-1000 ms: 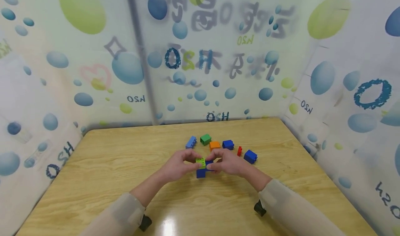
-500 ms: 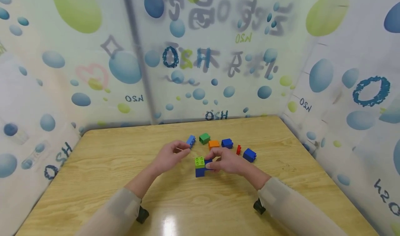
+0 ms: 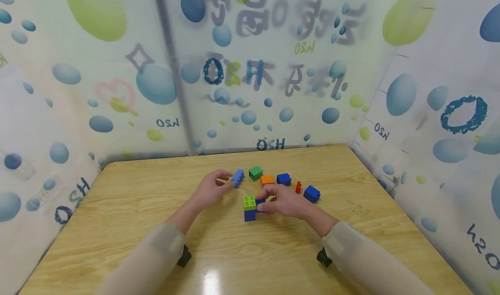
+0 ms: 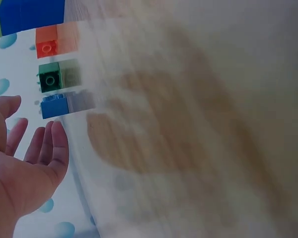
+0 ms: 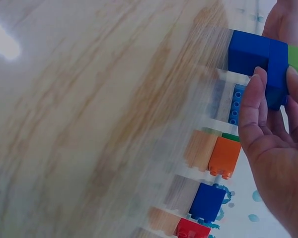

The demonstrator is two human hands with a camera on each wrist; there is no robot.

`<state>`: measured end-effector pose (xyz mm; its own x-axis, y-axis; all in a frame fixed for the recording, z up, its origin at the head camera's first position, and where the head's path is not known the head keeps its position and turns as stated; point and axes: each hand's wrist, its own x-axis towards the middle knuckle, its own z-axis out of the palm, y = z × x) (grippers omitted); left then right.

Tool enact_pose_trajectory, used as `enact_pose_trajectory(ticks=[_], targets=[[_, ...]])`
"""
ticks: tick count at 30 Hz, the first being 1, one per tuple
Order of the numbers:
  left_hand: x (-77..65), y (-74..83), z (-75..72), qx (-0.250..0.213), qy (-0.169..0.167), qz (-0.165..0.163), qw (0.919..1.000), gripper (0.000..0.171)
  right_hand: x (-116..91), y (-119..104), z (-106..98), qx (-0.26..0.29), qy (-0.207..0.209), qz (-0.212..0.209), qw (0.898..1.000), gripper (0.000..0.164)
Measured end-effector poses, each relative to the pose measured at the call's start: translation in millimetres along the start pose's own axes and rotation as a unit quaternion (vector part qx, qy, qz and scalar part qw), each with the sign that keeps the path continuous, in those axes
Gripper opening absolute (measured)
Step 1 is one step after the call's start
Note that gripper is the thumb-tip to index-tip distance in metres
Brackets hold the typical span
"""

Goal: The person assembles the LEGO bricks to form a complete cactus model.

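Observation:
Near the table's middle stands a small stack: a lime green brick (image 3: pixel 249 202) on top of blue bricks (image 3: pixel 250 216), one of which juts out to the right. My right hand (image 3: pixel 285 203) holds that jutting blue brick (image 5: pixel 277 74) between thumb and fingers. Further back, my left hand (image 3: pixel 211 190) reaches beside a light blue brick (image 3: pixel 238 178) lying with its studs facing right. In the left wrist view, the loosely bent fingers (image 4: pixel 59 144) are just short of this brick (image 4: pixel 54 106), and nothing is in the palm.
Behind the stack lie a green brick (image 3: pixel 255 173), an orange brick (image 3: pixel 267 181) and a dark blue brick (image 3: pixel 284 179). Further right are a thin red brick (image 3: pixel 298 187) and another dark blue brick (image 3: pixel 312 194). A patterned curtain (image 3: pixel 250 130) borders the wooden table (image 3: pixel 156 199).
My left hand has let go of the lime green brick and moved left and back to the light blue brick. The right hand has stayed on the stack.

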<state>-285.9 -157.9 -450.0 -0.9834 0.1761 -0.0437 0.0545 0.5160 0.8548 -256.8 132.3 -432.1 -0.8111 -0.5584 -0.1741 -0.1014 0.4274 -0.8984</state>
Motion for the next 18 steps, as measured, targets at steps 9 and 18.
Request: enact_pose_trajectory(ticks=[9,18], targets=[[29.4,9.2,18.0,0.009,0.011,-0.009,0.9999,0.039,0.8,5.1,-0.9,0.0,0.0,-0.005,1.0,0.023],[34.9,15.0,29.9,0.056,0.015,-0.027,0.998,0.038,1.3,3.7,0.4,0.005,-0.001,-0.003,1.0,0.024]])
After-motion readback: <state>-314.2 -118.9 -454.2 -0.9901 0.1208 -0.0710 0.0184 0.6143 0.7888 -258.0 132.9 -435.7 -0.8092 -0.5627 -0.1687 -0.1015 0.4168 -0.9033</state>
